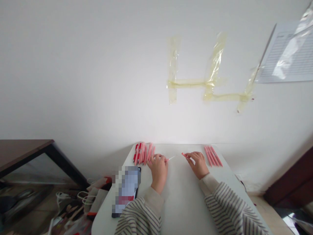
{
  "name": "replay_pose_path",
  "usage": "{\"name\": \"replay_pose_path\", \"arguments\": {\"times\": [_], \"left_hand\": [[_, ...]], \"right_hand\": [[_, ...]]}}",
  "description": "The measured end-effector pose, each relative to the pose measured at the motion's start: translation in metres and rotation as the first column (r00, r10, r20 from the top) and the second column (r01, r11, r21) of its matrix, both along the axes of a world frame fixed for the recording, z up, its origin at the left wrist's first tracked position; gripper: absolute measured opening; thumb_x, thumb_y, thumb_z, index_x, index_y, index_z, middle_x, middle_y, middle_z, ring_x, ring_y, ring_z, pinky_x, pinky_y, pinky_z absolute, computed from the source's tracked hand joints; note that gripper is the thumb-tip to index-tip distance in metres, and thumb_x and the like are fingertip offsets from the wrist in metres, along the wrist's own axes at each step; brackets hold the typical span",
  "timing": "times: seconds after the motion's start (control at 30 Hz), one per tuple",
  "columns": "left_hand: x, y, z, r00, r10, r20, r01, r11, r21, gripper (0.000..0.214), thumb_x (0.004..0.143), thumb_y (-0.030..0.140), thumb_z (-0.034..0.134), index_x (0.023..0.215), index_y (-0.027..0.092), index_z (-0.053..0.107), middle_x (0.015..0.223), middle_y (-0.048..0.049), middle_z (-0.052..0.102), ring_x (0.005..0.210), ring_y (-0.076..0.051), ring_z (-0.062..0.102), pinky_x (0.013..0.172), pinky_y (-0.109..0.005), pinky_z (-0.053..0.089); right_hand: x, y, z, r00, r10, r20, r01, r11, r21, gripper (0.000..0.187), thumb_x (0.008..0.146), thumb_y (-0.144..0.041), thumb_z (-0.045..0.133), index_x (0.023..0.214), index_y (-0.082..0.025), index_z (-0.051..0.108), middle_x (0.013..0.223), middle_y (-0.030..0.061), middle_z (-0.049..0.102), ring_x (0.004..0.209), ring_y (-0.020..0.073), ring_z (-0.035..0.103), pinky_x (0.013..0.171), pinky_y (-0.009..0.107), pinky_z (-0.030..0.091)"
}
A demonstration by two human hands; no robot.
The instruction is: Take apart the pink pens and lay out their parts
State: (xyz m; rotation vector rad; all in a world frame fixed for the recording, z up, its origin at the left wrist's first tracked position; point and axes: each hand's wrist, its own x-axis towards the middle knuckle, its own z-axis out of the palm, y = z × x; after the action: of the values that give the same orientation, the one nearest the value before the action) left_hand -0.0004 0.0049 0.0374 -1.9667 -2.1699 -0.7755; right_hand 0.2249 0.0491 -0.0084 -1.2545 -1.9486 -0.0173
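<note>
Both hands rest on a small white table [181, 195] against a white wall. My left hand [158, 169] is closed in a pinch on a thin pale pen refill [170, 158] whose tip points right. My right hand [198, 163] is closed on a pink pen barrel [185, 155] that points left toward the refill; a small gap separates the two parts. A pile of pink and red pens [143, 152] lies just left of my left hand. A row of pink pen barrels [213, 156] lies just right of my right hand.
A phone [126, 189] lies on the table's left edge by my left sleeve. A dark table [26, 153] stands to the left, with cables and clutter [78, 209] on the floor. Strips of tape [195, 83] and a sheet of paper [288, 52] hang on the wall.
</note>
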Motion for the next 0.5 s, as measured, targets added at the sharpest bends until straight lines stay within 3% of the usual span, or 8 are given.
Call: {"name": "replay_pose_path", "arguments": {"times": [0.5], "left_hand": [[0.0011, 0.0028, -0.0016, 0.976, -0.191, 0.105, 0.176, 0.974, 0.140, 0.008, 0.089, 0.031, 0.066, 0.091, 0.028, 0.073, 0.109, -0.0031, 0.065, 0.113, -0.025, 0.050, 0.106, -0.047, 0.033]], "right_hand": [[0.0033, 0.0028, -0.0061, 0.996, -0.079, 0.041, 0.076, 0.995, 0.065, 0.024, 0.097, -0.042, 0.058, 0.108, -0.033, 0.077, 0.095, 0.0050, 0.073, 0.102, 0.0245, 0.057, 0.093, 0.039, 0.041]]}}
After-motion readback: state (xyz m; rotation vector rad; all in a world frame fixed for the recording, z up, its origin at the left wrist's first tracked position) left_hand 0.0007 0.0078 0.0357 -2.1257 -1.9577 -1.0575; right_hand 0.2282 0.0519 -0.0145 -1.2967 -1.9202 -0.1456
